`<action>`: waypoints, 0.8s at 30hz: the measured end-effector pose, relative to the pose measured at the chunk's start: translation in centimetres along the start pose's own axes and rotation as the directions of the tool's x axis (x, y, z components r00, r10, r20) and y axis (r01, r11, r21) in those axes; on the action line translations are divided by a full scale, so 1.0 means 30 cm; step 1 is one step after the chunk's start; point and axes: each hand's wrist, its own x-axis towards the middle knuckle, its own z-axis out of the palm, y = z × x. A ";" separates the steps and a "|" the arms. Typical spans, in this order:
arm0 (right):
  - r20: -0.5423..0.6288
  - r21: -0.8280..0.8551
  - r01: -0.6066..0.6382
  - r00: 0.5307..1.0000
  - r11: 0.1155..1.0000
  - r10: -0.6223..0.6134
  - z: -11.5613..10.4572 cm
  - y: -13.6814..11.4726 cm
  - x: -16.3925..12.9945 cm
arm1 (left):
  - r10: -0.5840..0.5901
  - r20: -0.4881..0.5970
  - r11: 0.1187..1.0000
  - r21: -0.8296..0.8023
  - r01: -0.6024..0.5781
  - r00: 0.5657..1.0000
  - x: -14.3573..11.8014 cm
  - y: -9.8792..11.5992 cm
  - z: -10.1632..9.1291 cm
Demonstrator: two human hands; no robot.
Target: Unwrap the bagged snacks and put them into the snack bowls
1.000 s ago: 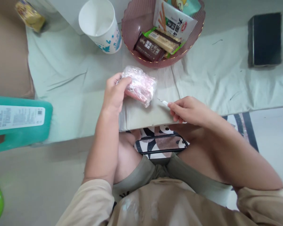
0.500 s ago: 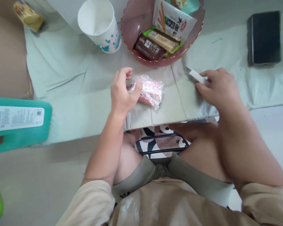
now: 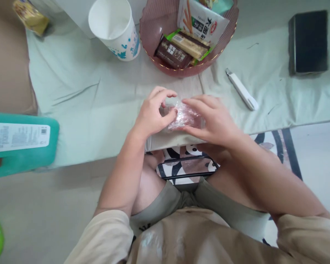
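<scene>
A small packet wrapped in crinkled clear plastic (image 3: 183, 116), pinkish inside, lies near the table's front edge between my hands. My left hand (image 3: 157, 111) curls at its left end, with the thumb pressed on the plastic. Around the right end, my right hand (image 3: 213, 119) grips with fingers on top and thumb along the near side. A white utility knife (image 3: 242, 90) rests on the cloth to the right, apart from both hands, its metal tip pointing away from me.
Beyond the packet stands a pink ribbed bowl (image 3: 225, 47) holding several snack packs. A white paper cup (image 3: 123, 40) is left of it. A black box (image 3: 308, 43) sits far right, a green jug (image 3: 54, 143) at left, and a yellow packet (image 3: 31, 18) at the back left.
My right hand has put down the utility knife and moved left onto the wrapped packet. My left hand and the packet have shifted slightly right and nearer to me.
</scene>
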 end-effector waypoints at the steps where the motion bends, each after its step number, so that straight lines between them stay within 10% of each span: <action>1: 0.021 0.020 -0.002 1.000 1.000 0.002 0.010 -0.012 0.005 | 0.012 0.025 1.000 0.001 -0.012 1.000 0.001 0.001 0.000; 13: -0.195 0.171 -0.267 0.934 0.948 0.298 -0.058 0.118 -0.033 | -0.097 -0.055 0.992 -0.085 0.092 0.994 0.021 -0.008 -0.001; 19: -0.207 0.128 -0.403 0.883 0.906 0.422 -0.089 0.111 -0.025 | -0.100 0.106 0.983 -0.141 0.114 0.989 0.022 0.004 0.001; 24: -0.217 0.186 -0.512 0.811 0.839 0.543 -0.105 0.119 -0.013 | -0.196 -0.103 0.904 -0.404 0.139 0.975 0.016 -0.016 -0.014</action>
